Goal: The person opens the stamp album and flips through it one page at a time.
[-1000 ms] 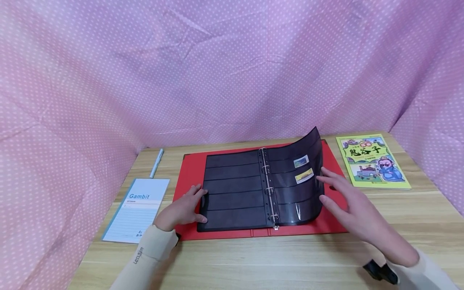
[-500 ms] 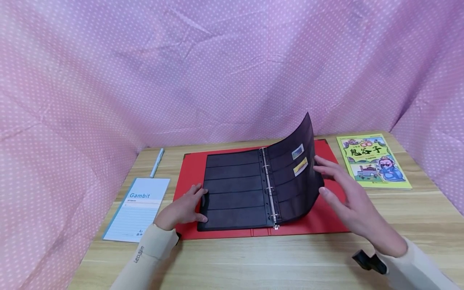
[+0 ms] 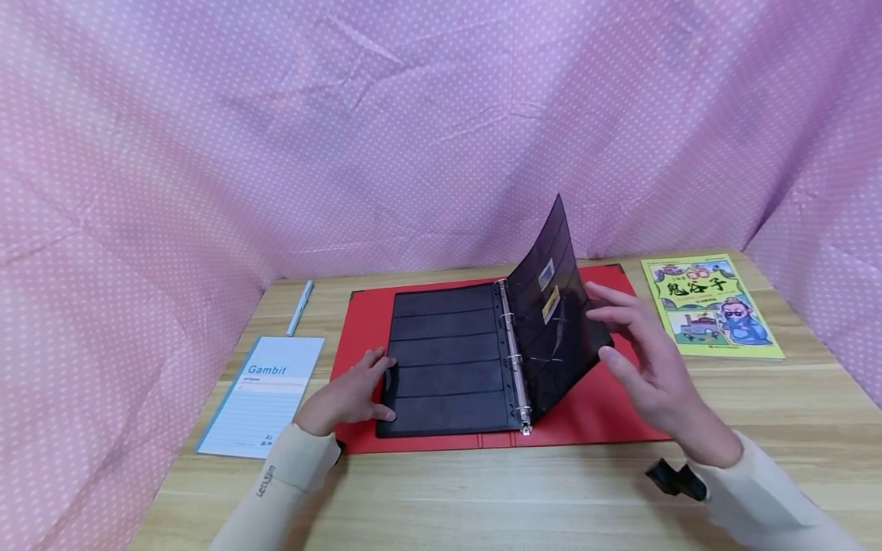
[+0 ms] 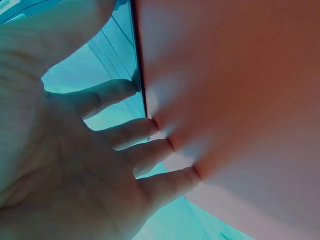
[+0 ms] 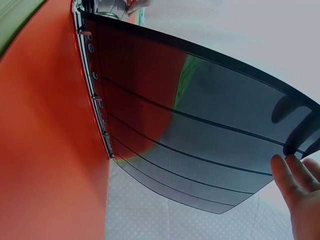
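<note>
A red ring binder (image 3: 361, 321) lies spread on the wooden table, with black pocket pages on metal rings (image 3: 511, 337). On the left side, a flat black page (image 3: 444, 344) shows horizontal strips. My left hand (image 3: 347, 394) rests at that page's left edge, fingers spread; in the left wrist view its fingertips touch the red cover (image 4: 240, 125). The right page (image 3: 561, 337) stands tilted up from the rings, two stamps (image 3: 551, 304) in its pockets. Behind its outer edge, my right hand (image 3: 648, 367) touches it with loosely extended fingertips (image 5: 282, 172).
Left of the binder lies a light blue notebook (image 3: 265, 394) marked "Gambit", with a light blue pen (image 3: 299, 306) above it. A yellow-green comic booklet (image 3: 710, 306) lies at the right. Pink dotted cloth (image 3: 441, 138) hangs behind the table.
The right page has swung up further and leftward from the red cover. My right hand has moved left along with it. My left hand has stayed in place.
</note>
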Motion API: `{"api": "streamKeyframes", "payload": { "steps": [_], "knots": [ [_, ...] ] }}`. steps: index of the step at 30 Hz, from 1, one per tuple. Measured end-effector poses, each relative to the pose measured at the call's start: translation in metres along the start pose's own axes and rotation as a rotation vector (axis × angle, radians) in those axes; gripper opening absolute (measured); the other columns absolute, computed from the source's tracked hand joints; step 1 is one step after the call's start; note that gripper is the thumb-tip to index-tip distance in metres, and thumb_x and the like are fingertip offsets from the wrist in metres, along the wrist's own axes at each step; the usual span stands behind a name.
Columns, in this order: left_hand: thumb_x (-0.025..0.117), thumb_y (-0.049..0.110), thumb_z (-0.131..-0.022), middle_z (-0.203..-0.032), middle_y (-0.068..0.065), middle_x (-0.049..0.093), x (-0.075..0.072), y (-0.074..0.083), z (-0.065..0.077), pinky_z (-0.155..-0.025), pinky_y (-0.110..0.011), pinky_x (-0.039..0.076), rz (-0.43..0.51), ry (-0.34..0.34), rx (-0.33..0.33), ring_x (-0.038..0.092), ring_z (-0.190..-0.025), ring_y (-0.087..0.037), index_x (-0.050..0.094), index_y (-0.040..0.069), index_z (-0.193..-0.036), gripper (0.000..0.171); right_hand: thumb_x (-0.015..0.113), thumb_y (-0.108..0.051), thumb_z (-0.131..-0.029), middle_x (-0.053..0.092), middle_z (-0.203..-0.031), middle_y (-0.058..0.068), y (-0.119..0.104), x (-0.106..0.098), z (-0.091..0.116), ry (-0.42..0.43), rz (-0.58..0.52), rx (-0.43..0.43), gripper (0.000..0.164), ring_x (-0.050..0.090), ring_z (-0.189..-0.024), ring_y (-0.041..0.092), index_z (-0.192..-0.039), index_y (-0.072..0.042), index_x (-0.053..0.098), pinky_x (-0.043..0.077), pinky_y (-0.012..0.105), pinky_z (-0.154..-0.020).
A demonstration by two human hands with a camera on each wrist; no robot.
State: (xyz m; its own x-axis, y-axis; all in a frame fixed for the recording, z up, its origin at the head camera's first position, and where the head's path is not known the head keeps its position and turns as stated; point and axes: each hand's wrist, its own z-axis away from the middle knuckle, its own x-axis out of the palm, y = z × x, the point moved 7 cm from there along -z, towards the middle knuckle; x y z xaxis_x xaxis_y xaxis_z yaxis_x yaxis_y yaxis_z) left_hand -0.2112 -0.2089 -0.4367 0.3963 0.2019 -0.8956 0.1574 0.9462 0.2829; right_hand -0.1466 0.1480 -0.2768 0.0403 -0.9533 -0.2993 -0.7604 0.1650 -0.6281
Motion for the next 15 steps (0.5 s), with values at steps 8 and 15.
{"api": "streamKeyframes", "payload": {
  "steps": [8,15],
  "knots": [
    [0.087,0.030,-0.066,-0.152,-0.015,0.022,0.000,0.001,0.000,-0.091,-0.048,0.046,-0.010,0.000,0.019,0.021,-0.137,-0.038,0.039,0.013,-0.143,0.092,0.048,0.008,-0.083,0.039,-0.133,0.035,-0.002,0.006,-0.003,-0.006,-0.071,-0.080,0.040,0.044,-0.122,0.032,-0.122,0.018,0.047,0.045,0.025,-0.090],
    [0.087,0.030,-0.066,-0.152,-0.014,0.022,0.000,0.001,0.000,-0.091,-0.047,0.047,-0.001,0.002,0.018,0.021,-0.137,-0.037,0.039,0.013,-0.143,0.093,0.048,0.004,-0.086,0.039,-0.136,0.031,-0.007,0.013,-0.006,-0.040,-0.032,-0.016,0.044,0.043,-0.123,0.029,-0.129,0.014,0.043,0.044,0.024,-0.092]
  ]
}}
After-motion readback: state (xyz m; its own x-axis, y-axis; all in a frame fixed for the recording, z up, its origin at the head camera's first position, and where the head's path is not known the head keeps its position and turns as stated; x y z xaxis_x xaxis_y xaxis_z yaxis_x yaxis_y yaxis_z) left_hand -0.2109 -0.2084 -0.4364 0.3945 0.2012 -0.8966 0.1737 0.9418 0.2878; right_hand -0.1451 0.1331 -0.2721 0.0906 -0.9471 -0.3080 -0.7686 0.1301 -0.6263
